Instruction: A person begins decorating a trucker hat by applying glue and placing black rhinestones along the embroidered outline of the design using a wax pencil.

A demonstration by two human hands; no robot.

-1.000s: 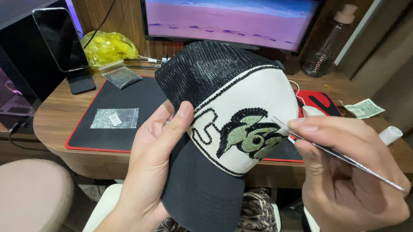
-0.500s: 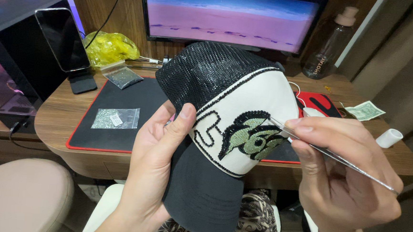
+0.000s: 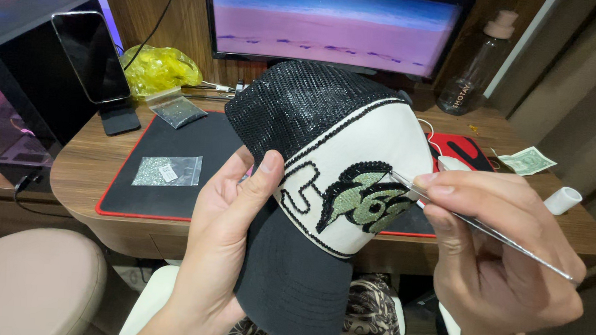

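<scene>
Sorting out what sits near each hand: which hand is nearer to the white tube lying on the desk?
Right. The right hand, holding thin tweezers, is just left of the white tube. The left hand grips the cap far to the left.

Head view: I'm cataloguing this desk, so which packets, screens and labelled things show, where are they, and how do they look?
Monitor: rear centre, pink-blue picture.
Phone: left, propped upright, dark screen.
Clear zip bag: on the mat, glittery contents, white label.
Second zip bag: mat's rear edge.
Bottle: rear right, dark, printed.
</scene>
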